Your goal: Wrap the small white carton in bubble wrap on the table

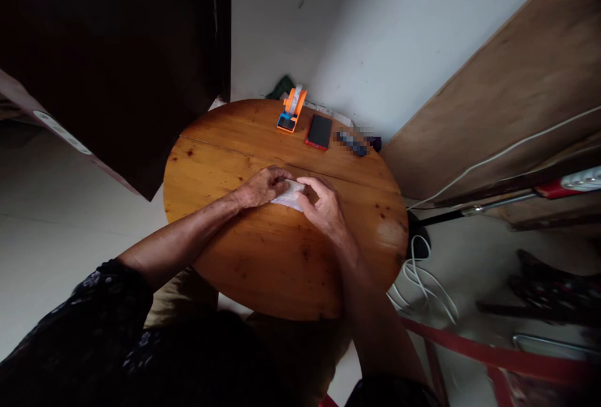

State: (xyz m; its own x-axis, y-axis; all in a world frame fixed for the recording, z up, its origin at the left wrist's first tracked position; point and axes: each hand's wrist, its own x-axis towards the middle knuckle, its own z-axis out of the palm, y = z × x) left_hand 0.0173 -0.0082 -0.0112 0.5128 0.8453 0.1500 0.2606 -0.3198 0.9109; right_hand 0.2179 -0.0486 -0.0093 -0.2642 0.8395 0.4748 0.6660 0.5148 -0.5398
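Between my two hands, over the middle of the round wooden table (263, 250), is a small whitish folded piece (290, 196), and I cannot tell if it is paper or cloth. My left hand (263, 186) grips its left end with the fingers curled over the top. At the right end, my right hand (323, 205) pinches it between thumb and curved fingers. Parts of the piece are hidden under the fingers.
Toward the table's far edge stand an orange tape dispenser (293, 108), a black phone-like device with a red edge (319, 131) and a blurred-out dark object (352, 143). A wall rises behind. White cable (425, 282) lies coiled on the floor at right, near a red chair frame (498, 350).
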